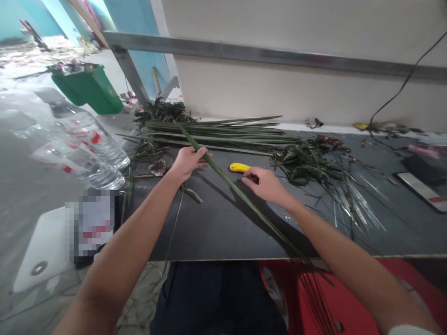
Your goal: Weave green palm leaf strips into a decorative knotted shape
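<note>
My left hand point(190, 163) pinches a long, narrow green leaf point(223, 176) between thumb and fingers. The leaf slants from the upper left down toward the table's front edge, its lower end near my right forearm. My right hand point(262, 184) is low over the table, fingers curled at the right end of a yellow utility knife point(239, 167). Only its ribbed handle shows; the rest is behind my fingers. Behind both hands lies a pile of long green leaves point(216, 137). Beside my right hand is a bunch of dark green leaves point(307, 163).
Two water bottles point(101, 135) stand at the left, near a phone point(94, 228). Another phone point(422, 190) lies at the right by clear thin strips point(359, 200). A red stool point(335, 302) with cut leaf strips sits under the table's front edge. A green bin point(91, 88) is farther back.
</note>
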Tool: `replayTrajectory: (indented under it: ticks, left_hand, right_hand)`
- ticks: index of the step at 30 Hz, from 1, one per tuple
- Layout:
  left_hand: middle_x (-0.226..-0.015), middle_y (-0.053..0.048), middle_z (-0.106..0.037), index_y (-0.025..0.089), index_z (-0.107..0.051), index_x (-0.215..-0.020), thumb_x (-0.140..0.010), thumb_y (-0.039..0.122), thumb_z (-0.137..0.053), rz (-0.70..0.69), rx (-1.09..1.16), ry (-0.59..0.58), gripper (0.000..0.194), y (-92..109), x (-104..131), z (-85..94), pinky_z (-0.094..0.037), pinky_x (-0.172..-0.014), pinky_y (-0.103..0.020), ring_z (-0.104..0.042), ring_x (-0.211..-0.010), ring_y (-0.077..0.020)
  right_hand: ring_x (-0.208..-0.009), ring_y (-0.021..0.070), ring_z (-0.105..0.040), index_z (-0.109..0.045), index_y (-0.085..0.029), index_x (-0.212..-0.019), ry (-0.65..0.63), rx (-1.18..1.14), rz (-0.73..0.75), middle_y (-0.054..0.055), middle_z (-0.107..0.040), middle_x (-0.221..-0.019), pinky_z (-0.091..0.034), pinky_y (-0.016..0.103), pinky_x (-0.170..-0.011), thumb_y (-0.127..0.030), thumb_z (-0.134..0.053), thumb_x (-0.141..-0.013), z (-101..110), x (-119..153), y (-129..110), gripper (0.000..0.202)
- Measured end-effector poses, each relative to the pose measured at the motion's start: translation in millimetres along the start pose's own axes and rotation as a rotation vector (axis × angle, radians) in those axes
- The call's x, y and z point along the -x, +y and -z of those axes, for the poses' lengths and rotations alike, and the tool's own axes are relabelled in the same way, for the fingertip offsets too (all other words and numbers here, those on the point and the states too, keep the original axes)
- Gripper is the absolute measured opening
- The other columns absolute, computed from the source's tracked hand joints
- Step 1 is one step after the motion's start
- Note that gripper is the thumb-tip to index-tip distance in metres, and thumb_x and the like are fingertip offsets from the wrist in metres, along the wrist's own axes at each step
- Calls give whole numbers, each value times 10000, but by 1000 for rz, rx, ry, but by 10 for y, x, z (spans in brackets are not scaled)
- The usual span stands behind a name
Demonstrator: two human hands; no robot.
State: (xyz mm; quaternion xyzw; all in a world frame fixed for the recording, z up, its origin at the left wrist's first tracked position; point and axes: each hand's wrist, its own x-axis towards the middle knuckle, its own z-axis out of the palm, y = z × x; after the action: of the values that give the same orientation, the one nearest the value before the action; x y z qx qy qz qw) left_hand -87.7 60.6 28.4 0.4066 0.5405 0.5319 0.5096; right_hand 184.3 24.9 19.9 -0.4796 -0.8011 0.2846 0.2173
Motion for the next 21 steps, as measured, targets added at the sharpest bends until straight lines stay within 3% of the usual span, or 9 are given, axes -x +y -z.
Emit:
replayTrajectory:
  ticks: [1, 3, 7, 10, 13, 17, 21]
  left_hand:
    - [-836, -146, -747, 80, -683, -788, -867, 204, -764, 23, -9, -13, 168, -40, -37, 13, -616, -646, -317, -723, -697, -191]
    - [-779, -133, -727, 74, -679, -715, -843, 142, -772, 57, -57, -8, 172, -115, -107, 28, -619, -661, -325, -707, -671, -180]
    - [-690, -91, -672, 84, -631, -622, -833, 54, -742, 82, -175, 62, 241, -185, -278, 23, -608, -633, -319, -667, -606, -154]
    - [-693, -96, -678, 90, -629, -643, -844, 72, -739, 91, -206, 55, 229, -159, -433, 21, -536, -511, -269, -625, -545, -137]
    - [-769, -118, -711, 100, -630, -684, -870, 125, -733, 101, -247, -5, 215, -124, -553, 28, -410, -424, -212, -593, -528, -110]
    - [-850, -108, -726, 118, -599, -698, -898, 129, -687, 69, -374, -68, 219, -147, -617, 25, -308, -400, -201, -513, -494, -62]
    - [-725, -84, -681, 131, -583, -692, -878, 105, -685, 84, -426, -66, 213, -220, -648, 21, -289, -410, -226, -498, -461, -79]
  right_hand:
    - [-834, 224, -640, -683, -177, -1024, 73, 111, -6, 114, -683, -1035, -466, 348, -759, -352, -619, -932, 45, -47, 65, 208]
    - [-964, 284, -652, -671, -163, -1171, 88, 289, -36, 173, -651, -1202, -473, 375, -811, -382, -675, -912, 107, -149, 187, 340]
    - [-970, 312, -663, -711, -152, -1086, -54, 443, -39, 180, -689, -1071, -472, 371, -812, -329, -734, -881, 118, -339, 299, 272]
    - [-864, 277, -666, -711, -161, -967, -23, 424, 4, 156, -700, -974, -481, 357, -752, -283, -726, -874, 144, -424, 232, 154]
    - [-764, 228, -652, -677, -176, -997, 165, 217, 40, 122, -701, -958, -500, 352, -681, -357, -690, -894, 200, -449, 107, 209]
    - [-619, 163, -637, -613, -210, -1021, 416, -389, 67, 10, -668, -761, -563, 333, -623, -496, -709, -858, 104, -441, 10, 343]
    - [-496, 125, -599, -628, -222, -960, 427, -735, 20, -58, -604, -602, -566, 277, -509, -527, -799, -768, -214, -383, 55, 399]
